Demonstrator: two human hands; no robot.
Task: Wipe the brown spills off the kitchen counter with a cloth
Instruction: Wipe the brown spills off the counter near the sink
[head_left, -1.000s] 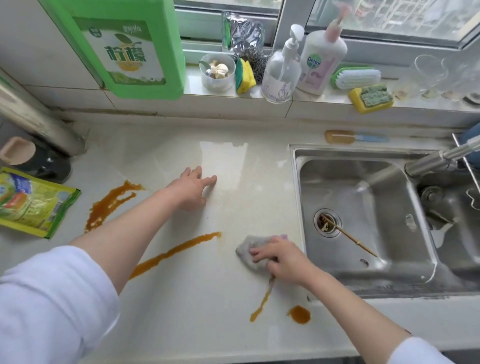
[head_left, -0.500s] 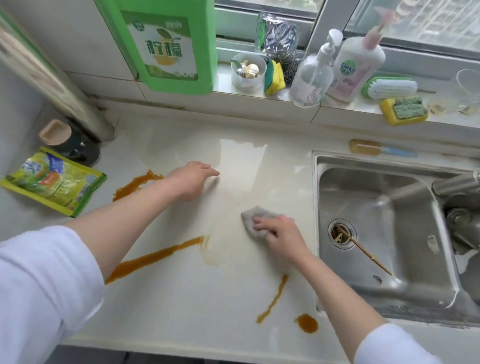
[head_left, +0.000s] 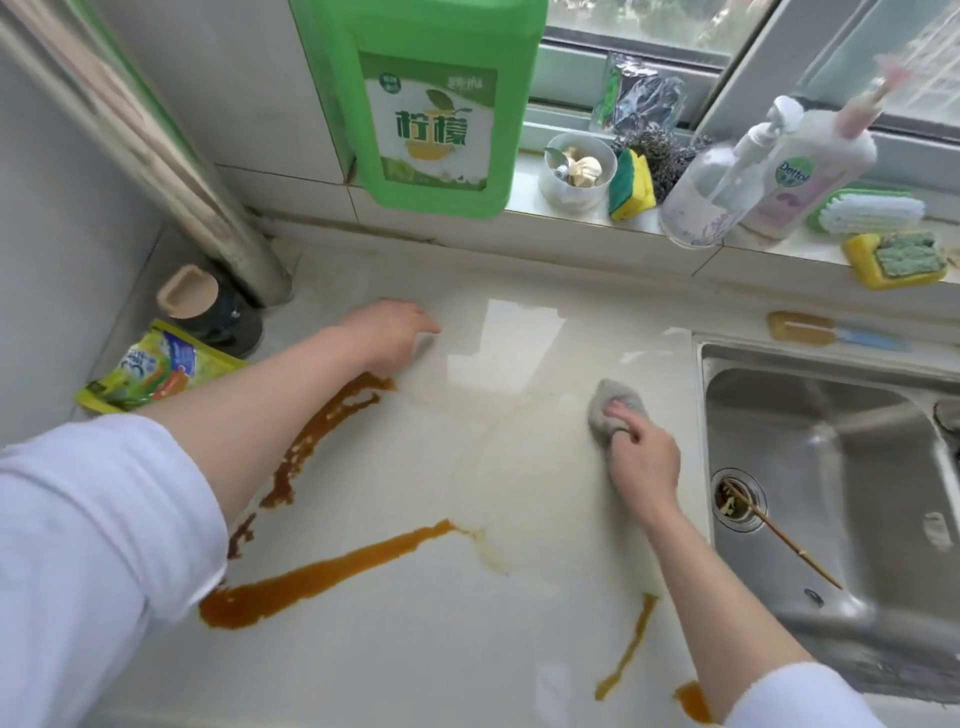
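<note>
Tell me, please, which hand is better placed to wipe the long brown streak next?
The right hand: it already grips the cloth, and the long streak ends not far to its left. The left hand rests on the counter and holds nothing.

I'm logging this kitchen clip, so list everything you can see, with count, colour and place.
spills: four, brown, counter front and left
cloth: one, grey, counter beside sink
counter: one, cream
sink: one, steel, right
skewer: one, wooden, in sink
detergent jug: one, green, sill
pump bottles: two, clear and white, sill
sponges: two, yellow-green, sill
brush: one, green-white, sill
packet: one, green, left
left hand: resting on counter
right hand: pressing cloth
</note>
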